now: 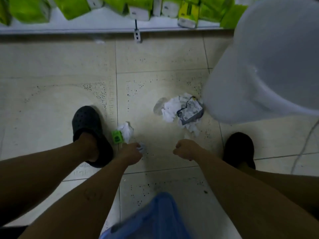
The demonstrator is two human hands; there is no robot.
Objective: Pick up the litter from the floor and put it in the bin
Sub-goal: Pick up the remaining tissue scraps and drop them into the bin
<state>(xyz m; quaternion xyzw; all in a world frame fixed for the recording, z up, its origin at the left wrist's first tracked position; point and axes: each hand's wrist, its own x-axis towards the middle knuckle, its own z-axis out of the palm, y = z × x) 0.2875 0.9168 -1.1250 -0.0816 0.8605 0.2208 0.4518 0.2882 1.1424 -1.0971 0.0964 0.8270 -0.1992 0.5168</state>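
Down low, the left hand (132, 150) had pinched shut on a small white scrap (141, 147) off the floor (51, 94); the right hand (185, 149) hung fisted, seemingly empty. More crumpled litter (181, 111) lay beside the bin (269, 66), likely handy for dropping in.

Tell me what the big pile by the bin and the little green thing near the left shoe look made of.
The pile looks like crumpled white tissue or paper, matte and creased, with a grey printed wrapper on top that may be thin plastic or paper. The green item looks like a small printed carton or pack; too blurred to be sure. The bin looks like smooth pale plastic.
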